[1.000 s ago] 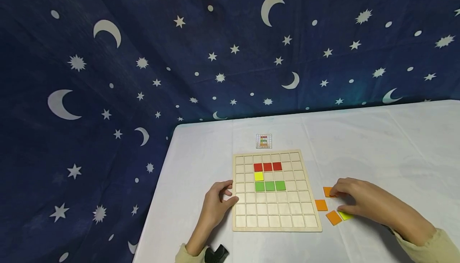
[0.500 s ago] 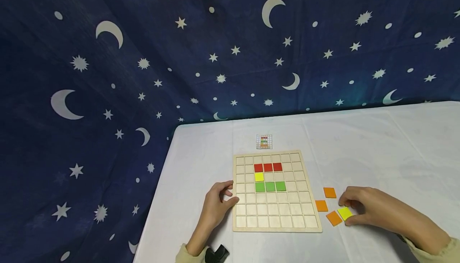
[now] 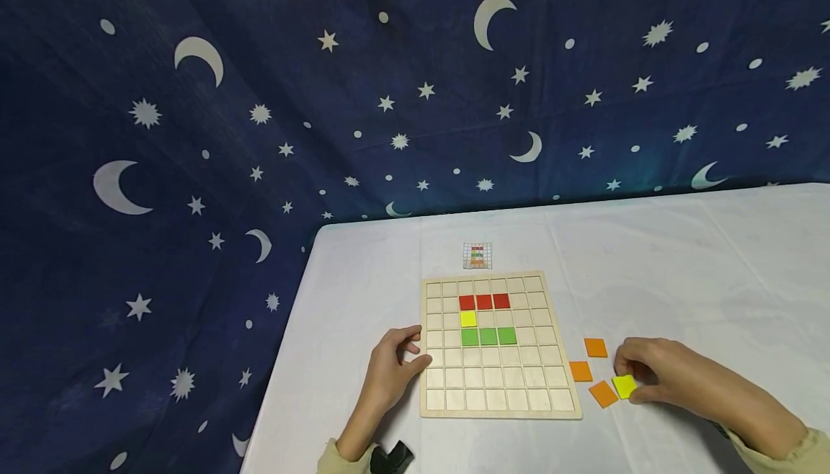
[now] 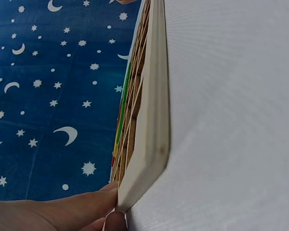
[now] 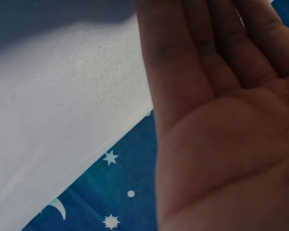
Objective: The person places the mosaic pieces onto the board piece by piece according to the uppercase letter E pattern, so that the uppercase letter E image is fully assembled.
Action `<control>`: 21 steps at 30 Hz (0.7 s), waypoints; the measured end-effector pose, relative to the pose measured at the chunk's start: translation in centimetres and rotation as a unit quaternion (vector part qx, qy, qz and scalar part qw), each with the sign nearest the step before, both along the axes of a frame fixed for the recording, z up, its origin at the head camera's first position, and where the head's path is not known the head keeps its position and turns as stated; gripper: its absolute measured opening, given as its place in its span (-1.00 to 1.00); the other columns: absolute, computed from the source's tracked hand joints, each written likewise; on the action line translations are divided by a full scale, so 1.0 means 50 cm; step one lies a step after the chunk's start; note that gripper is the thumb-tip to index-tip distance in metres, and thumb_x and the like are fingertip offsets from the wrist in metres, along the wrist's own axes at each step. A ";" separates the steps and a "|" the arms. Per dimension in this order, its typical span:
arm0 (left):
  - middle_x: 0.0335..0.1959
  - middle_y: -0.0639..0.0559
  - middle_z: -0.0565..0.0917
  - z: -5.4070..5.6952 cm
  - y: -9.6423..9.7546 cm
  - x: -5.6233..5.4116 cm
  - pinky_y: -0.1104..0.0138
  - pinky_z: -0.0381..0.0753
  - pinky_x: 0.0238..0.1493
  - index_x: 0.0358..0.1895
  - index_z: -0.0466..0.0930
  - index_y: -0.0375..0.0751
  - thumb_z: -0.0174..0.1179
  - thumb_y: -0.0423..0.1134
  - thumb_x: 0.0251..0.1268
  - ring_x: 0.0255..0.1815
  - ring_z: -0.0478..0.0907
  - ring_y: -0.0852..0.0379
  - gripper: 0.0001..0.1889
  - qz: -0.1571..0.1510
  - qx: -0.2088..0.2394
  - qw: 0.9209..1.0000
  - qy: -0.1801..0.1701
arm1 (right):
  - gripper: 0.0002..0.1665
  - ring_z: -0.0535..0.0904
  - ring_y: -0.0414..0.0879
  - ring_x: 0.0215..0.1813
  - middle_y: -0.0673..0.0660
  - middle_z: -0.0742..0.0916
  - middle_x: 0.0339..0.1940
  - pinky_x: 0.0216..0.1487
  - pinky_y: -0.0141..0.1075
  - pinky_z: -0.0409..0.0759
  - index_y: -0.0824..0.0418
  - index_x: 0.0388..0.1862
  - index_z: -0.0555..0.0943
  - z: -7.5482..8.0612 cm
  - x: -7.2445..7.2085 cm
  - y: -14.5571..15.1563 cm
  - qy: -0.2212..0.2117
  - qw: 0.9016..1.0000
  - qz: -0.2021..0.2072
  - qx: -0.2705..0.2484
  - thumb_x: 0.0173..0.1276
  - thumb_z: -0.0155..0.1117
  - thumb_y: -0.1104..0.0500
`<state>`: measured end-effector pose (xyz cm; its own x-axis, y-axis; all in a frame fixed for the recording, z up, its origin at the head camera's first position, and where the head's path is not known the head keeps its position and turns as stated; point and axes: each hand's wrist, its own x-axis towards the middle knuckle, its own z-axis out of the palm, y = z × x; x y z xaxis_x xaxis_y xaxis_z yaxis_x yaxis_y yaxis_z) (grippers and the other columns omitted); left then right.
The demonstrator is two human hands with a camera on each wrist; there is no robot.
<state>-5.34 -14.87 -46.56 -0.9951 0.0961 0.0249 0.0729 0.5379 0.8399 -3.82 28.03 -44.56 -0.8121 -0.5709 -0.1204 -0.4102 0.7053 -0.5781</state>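
In the head view, my left hand (image 3: 390, 366) holds the left rim of a wooden grid board (image 3: 480, 399). The left wrist view shows its thumb and fingertips close on the board's pale edge (image 4: 156, 96). On the board lie a row of red tiles (image 3: 484, 302), one yellow tile (image 3: 468, 319) below the leftmost red, and a row of green tiles (image 3: 488, 336). To the right of the board, my right hand (image 3: 668, 369) pinches a loose yellow tile (image 3: 625, 387) between thumb and fingers. The right wrist view shows the palm (image 5: 226, 154); the tile is out of sight there.
Three loose orange tiles lie between board and right hand: an upper one (image 3: 595, 348), a left one (image 3: 581, 371) and a lower one (image 3: 604, 394). A small printed pattern card (image 3: 477, 256) lies behind the board. A dark blue starry cloth (image 3: 324, 99) hangs behind the white table (image 3: 713, 258).
My right hand has moved right, off the upper orange tile, and its fingers have come to the loose yellow tile, which is turned slightly. The left hand stays at the board.
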 end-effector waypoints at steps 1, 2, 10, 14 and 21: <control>-0.13 -0.04 0.64 0.000 0.000 0.000 0.50 0.44 -0.32 0.13 0.61 -0.32 0.45 -0.41 0.05 -0.22 0.58 0.12 -0.51 0.000 0.000 1.000 0.000 | -0.56 0.28 -0.43 -0.44 -0.24 0.43 -0.50 -0.43 -0.44 0.32 0.01 -0.38 0.50 0.001 -0.001 -0.002 -0.003 1.000 -0.001 0.002 -0.09 0.65 0.18; -0.13 -0.04 0.64 -0.001 0.000 0.000 0.50 0.44 -0.33 0.13 0.61 -0.32 0.45 -0.41 0.05 -0.22 0.58 0.12 -0.51 0.000 0.001 1.000 0.000 | -0.56 0.28 -0.43 -0.45 -0.24 0.42 -0.52 -0.44 -0.44 0.31 0.00 -0.40 0.49 0.003 -0.002 -0.004 -0.004 1.000 -0.002 0.004 -0.09 0.64 0.18; -0.13 -0.04 0.65 -0.003 0.001 -0.001 0.49 0.45 -0.33 0.13 0.61 -0.33 0.45 -0.41 0.06 -0.22 0.58 0.13 -0.51 0.001 -0.005 1.000 0.004 | -0.56 0.24 -0.49 -0.48 -0.33 0.35 -0.56 -0.49 -0.47 0.21 -0.05 -0.53 0.41 0.008 -0.011 -0.016 0.070 0.996 0.027 -0.045 -0.01 0.59 0.22; -0.13 -0.04 0.65 -0.004 -0.001 0.000 0.49 0.45 -0.34 0.13 0.61 -0.33 0.45 -0.40 0.06 -0.23 0.58 0.14 -0.51 -0.001 -0.009 1.000 0.008 | -0.61 0.24 -0.47 -0.49 -0.31 0.33 -0.58 -0.49 -0.45 0.21 -0.07 -0.54 0.43 0.025 -0.017 -0.031 0.049 0.998 0.012 -0.029 0.09 0.53 0.21; -0.13 -0.04 0.65 -0.005 -0.001 -0.001 0.49 0.46 -0.33 0.13 0.61 -0.33 0.45 -0.41 0.06 -0.22 0.58 0.13 -0.51 0.000 -0.006 1.000 0.007 | -0.61 0.25 -0.46 -0.49 -0.32 0.36 -0.58 -0.48 -0.46 0.25 -0.08 -0.55 0.44 0.047 -0.032 -0.071 0.071 0.997 0.010 -0.039 0.09 0.52 0.22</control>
<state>-5.38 -14.94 -46.82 -0.9946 0.0969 0.0369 0.0843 0.5482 0.8321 -5.44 24.46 -42.23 -0.8058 -0.5908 0.0402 -0.5053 0.6505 -0.5670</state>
